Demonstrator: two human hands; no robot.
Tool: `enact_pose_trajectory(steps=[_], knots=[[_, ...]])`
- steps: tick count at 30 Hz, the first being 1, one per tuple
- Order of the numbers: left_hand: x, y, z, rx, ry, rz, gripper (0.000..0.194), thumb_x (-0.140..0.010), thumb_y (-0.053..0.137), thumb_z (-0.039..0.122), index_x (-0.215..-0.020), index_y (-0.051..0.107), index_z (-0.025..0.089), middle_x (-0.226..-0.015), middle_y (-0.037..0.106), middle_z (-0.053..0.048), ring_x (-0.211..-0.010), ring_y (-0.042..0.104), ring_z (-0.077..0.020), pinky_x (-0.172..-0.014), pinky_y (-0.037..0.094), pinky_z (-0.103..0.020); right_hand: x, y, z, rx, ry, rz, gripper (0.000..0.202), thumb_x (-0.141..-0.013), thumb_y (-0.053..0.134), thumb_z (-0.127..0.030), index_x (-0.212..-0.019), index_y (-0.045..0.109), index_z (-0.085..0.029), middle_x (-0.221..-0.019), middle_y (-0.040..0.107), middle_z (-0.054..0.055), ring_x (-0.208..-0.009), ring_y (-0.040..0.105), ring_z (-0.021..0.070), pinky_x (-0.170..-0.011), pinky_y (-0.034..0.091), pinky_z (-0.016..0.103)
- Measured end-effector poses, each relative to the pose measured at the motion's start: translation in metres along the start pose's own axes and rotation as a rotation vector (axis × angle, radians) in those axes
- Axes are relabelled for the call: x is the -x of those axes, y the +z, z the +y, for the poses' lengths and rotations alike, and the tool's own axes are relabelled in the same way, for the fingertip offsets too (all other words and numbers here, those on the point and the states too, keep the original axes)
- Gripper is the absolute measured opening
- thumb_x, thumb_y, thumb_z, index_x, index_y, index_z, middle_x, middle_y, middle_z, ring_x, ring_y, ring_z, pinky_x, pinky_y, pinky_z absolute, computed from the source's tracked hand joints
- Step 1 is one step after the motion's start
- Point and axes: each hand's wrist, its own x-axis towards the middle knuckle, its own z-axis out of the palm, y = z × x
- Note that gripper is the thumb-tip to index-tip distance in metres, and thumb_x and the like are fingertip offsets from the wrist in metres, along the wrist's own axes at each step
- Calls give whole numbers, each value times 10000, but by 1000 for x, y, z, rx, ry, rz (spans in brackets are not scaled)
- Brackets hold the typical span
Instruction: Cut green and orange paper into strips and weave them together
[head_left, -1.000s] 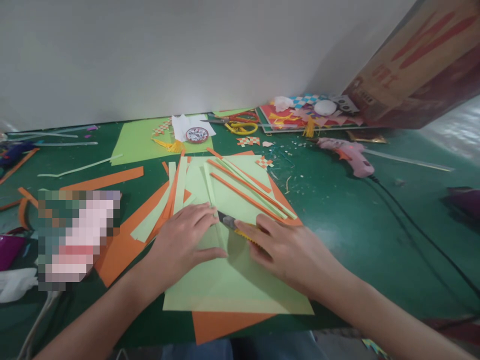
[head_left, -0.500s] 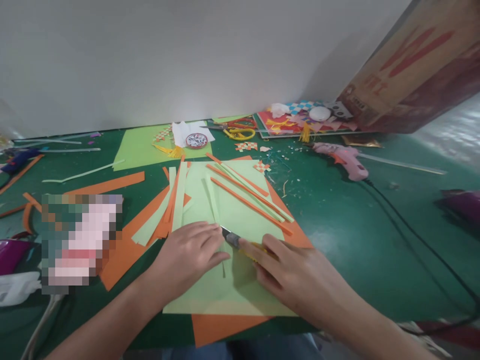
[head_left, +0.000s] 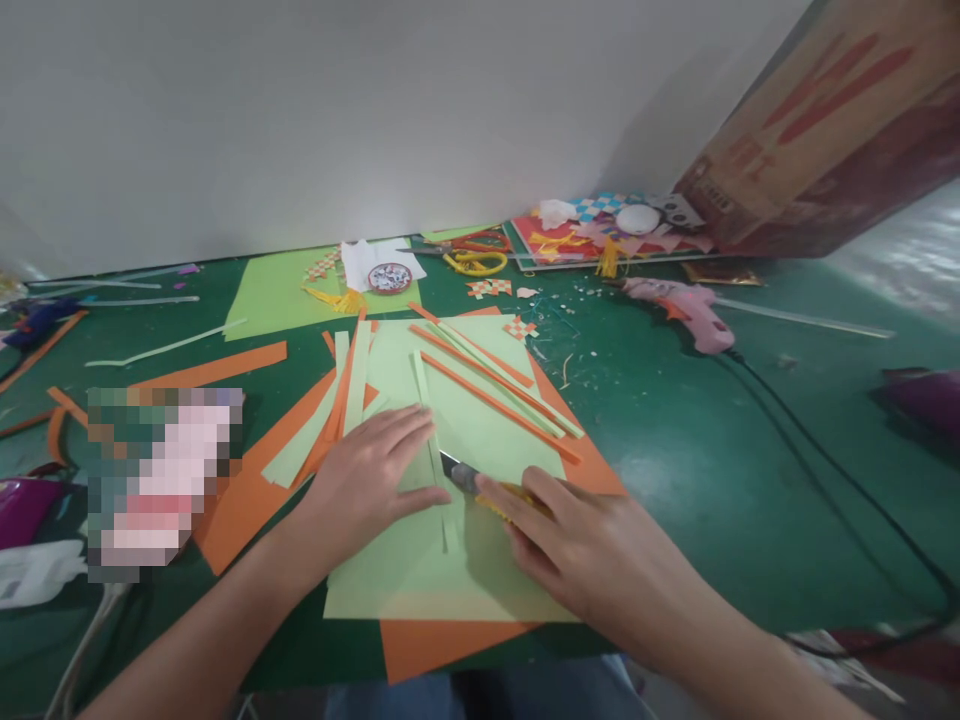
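Observation:
My right hand (head_left: 577, 535) is closed around a yellow craft knife (head_left: 510, 500), its blade pointing left at a thin light green strip (head_left: 426, 400). The strip lies lengthwise on a light green sheet (head_left: 405, 590). My left hand (head_left: 379, 465) rests flat on the sheet at the strip's left side, thumb and fingers apart, fingertips at the strip. Orange strips (head_left: 499, 408) and green ones lie on the sheet's upper right. More strips (head_left: 358, 380) fan out at its upper left. Orange paper (head_left: 450, 645) shows beneath the sheet.
A pink glue gun (head_left: 694, 312) with a black cord lies at the right. Scissors (head_left: 476, 262) and a round patterned piece (head_left: 390, 277) sit at the back. A paper bag (head_left: 825, 140) stands back right. A blurred pink object (head_left: 169, 480) is at the left.
My left hand has shifted slightly left and up, its thumb and fingers more spread, uncovering more of the strip. The knife has stayed nearly in place.

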Motion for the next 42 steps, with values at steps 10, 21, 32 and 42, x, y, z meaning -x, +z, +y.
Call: enact_pose_trajectory(steps=[10,21,32,42], knots=[[-1,-1,3,18,-4,1,616,-857,415,608,-1224,551,131,-1305,563,-113,-1230,502,-247,-1045,411,-402,-10,4,7,-9,41,-22,359,-848,479,-194,-1171,632,-219,-752,594,26,-542,512,87,-450,287,251],[1,2,1,4,25,41,613,-861,438,594,-1242,537,125,-1295,568,-125,-1223,511,-253,-1031,431,-414,-26,7,13,4,82,-47,340,-856,471,-215,-1152,638,-229,-778,614,23,-524,521,93,-447,260,256],[2,-6,15,-38,155,130,354,-964,386,357,-1039,639,122,-1039,706,-100,-1014,648,-226,-876,547,-374,-5,0,6,-26,11,-17,350,-862,474,-215,-1179,622,-215,-719,572,10,-509,492,84,-436,275,253],[2,3,4,-88,32,84,586,-899,397,561,-1250,514,107,-1297,563,-143,-1229,504,-262,-1040,422,-421,0,1,1,-22,6,22,339,-872,437,-193,-1142,641,-182,-721,573,17,-510,493,90,-417,263,249]])
